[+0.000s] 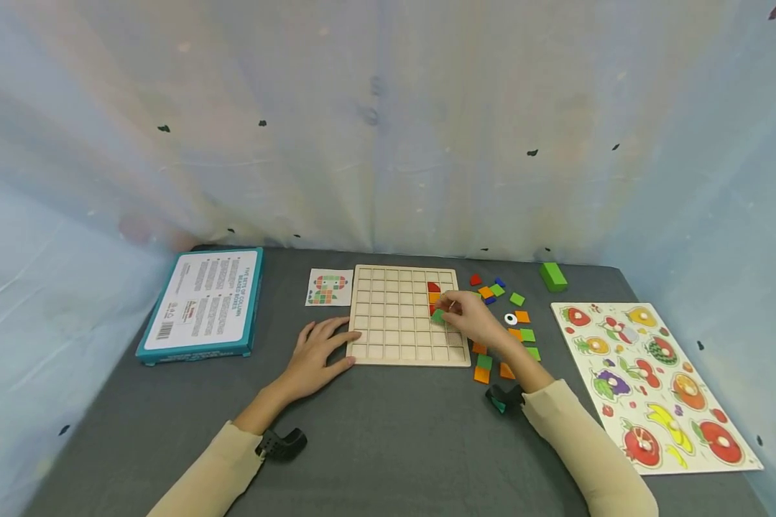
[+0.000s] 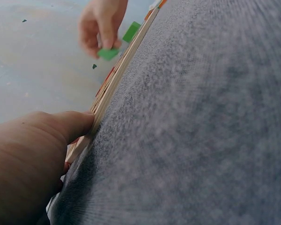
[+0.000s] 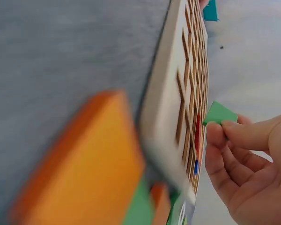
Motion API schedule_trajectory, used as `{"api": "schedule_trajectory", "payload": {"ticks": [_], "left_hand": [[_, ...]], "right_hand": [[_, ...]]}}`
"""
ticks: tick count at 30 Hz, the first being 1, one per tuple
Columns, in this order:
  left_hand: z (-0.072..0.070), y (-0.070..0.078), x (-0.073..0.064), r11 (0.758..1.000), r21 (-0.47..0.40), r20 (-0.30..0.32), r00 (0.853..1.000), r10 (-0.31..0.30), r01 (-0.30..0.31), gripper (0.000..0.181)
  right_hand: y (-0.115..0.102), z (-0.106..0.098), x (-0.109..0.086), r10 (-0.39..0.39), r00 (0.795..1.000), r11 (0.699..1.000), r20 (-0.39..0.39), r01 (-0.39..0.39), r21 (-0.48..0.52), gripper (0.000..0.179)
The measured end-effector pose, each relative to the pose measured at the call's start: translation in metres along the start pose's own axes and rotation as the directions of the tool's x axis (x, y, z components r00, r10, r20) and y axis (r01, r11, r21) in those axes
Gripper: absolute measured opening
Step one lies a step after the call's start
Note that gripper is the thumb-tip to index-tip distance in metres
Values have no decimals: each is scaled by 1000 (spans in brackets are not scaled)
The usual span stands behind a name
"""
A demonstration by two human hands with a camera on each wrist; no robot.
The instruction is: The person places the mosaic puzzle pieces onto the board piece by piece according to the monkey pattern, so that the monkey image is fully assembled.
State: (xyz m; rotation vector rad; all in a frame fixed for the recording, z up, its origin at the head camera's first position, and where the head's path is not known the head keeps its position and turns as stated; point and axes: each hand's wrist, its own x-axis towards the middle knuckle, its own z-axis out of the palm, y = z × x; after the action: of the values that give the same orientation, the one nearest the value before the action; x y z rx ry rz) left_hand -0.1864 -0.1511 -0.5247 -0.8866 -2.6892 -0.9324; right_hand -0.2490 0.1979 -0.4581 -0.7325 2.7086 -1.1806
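Observation:
A wooden grid board (image 1: 394,316) lies flat on the grey table, with red and orange tiles set in a column toward its right side. My right hand (image 1: 468,316) pinches a green square tile (image 3: 220,113) between thumb and fingertips, close over that column. In the left wrist view the same green tile (image 2: 107,53) shows under the right fingers. My left hand (image 1: 320,355) rests at the board's left edge, fingers spread, with fingertips on the rim; its thumb (image 2: 77,123) lies against the wooden edge.
Loose orange, green, red and blue tiles (image 1: 482,375) lie right of the board, beside a white ring (image 1: 510,319). A pattern card (image 1: 329,287) and teal box (image 1: 200,301) are at left. A green block (image 1: 552,276) and fruit puzzle board (image 1: 653,388) stand at right.

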Motion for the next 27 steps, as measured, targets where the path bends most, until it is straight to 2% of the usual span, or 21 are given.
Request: {"api": "schedule_trajectory", "payload": {"ticks": [5, 10, 14, 21, 24, 27], "left_hand": [[0, 0, 1, 1000, 1, -4, 1000, 9, -9, 49], [0, 1, 0, 1000, -3, -3, 1000, 8, -8, 49], [0, 0, 0, 1000, -7, 2, 1000, 4, -4, 48], [-1, 0, -2, 1000, -11, -2, 1000, 5, -5, 48], [0, -1, -2, 1000, -9, 0, 1000, 5, -5, 49], [1, -1, -2, 1000, -6, 5, 1000, 6, -6, 49]], "right_hand": [[-2, 10, 29, -30, 999, 999, 27, 31, -40, 15], [-3, 13, 39, -26, 999, 998, 41, 29, -54, 14], [-5, 15, 40, -45, 998, 995, 45, 49, -84, 12], [-6, 17, 37, -69, 997, 964, 38, 76, -254, 18], [-5, 15, 31, -54, 998, 970, 14, 56, -237, 20], [3, 6, 18, -24, 999, 986, -34, 18, -168, 18]]}}
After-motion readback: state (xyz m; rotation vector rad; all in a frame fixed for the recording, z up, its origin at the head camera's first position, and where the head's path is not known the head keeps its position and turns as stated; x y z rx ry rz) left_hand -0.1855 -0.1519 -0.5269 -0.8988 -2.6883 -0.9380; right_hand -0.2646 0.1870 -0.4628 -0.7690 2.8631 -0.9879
